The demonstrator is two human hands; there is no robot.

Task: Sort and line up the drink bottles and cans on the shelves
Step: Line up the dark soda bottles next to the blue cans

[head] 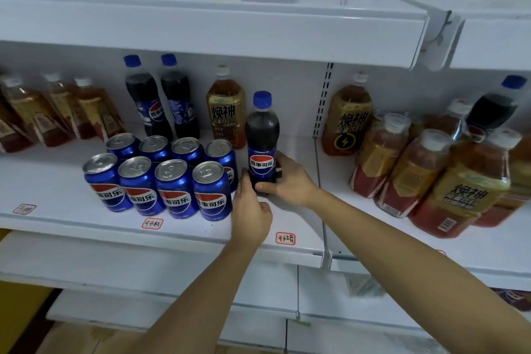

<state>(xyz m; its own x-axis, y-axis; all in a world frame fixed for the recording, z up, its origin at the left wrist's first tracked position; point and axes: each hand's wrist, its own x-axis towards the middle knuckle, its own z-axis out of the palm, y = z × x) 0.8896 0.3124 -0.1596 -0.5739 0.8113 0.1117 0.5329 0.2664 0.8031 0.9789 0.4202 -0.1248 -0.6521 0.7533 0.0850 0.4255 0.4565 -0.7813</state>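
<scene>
On the middle shelf (71, 210) a strip of bare surface runs along the front edge before the eight blue cans (161, 178), and it widens toward the left end, where only the tilted tea bottles (57, 112) at the back edge stand in the way. To the right of the cola bottle (262, 141), bare surface reaches from the front edge to the back wall as far as the shelf's right end, so a hand can pass there. Beyond that joint, the neighbouring shelf (373, 233) is crowded with energy drink bottles (431, 169), which leave only its front-left corner open.
</scene>
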